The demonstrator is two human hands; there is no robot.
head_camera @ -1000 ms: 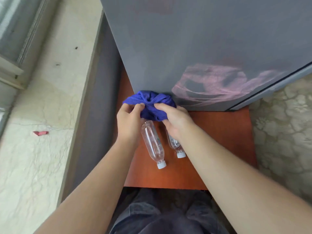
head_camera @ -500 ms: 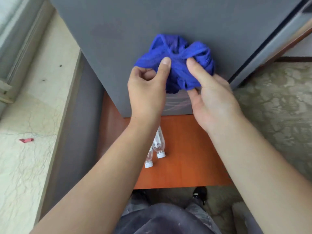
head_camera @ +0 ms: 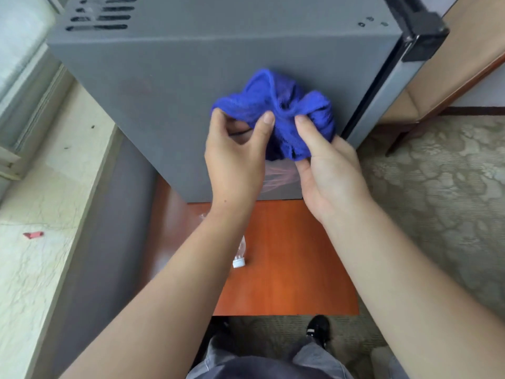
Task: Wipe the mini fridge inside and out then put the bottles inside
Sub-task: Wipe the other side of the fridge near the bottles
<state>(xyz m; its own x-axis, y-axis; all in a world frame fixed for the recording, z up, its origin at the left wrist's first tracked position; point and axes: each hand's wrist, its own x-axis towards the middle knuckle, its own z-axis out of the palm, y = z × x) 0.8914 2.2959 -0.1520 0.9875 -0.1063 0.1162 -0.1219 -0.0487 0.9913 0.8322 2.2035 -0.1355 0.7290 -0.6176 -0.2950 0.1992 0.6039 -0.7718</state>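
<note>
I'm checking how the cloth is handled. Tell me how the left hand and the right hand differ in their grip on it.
The left hand pinches the left edge of the blue cloth between thumb and fingertips, with an open gap under the thumb; the right hand cups the cloth's lower right bulk in its palm, thumb pressed on top. The left hand sits back-up; the right hand is turned palm inward. Both hold the cloth against the grey mini fridge.

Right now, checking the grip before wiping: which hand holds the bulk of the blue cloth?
The right hand: the cloth bunches down into its palm. The left hand only pinches the cloth's near edge with its fingers.
</note>
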